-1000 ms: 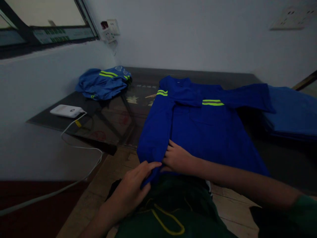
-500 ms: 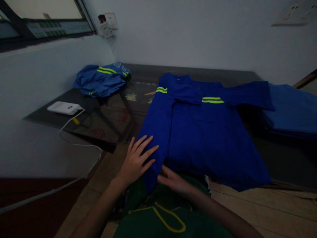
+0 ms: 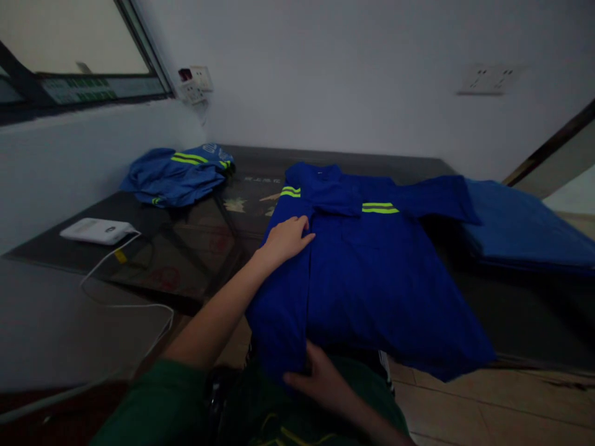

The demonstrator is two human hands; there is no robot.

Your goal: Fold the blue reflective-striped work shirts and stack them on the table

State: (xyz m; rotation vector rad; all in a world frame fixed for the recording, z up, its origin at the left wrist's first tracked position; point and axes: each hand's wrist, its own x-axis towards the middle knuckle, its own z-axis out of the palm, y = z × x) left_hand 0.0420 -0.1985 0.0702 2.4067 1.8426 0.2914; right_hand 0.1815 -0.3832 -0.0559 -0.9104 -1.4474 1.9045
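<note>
A dark blue short-sleeved shirt (image 3: 372,272) with yellow-green stripes lies face up on the dark table. Its left side is folded inward in a long strip, with that sleeve laid across the chest; the other sleeve stretches out to the right. My left hand (image 3: 287,240) is on the folded strip below the shoulder stripes, its fingers bent down and closed on the cloth. At the near hem, my right hand (image 3: 323,379) grips the strip's lower corner, thumb on top and fingers partly hidden under the cloth.
A crumpled lighter blue garment (image 3: 181,176) lies at the back left of the table (image 3: 186,260). In front of it is a white power bank (image 3: 97,230) with a white cable (image 3: 134,305). Folded blue clothes (image 3: 525,226) are stacked on the right. A wall stands behind.
My left hand has moved up the folded strip from near the hem, its spread fingers now bent. My right hand holds the hem corner, slightly lower in view. The view has shifted.
</note>
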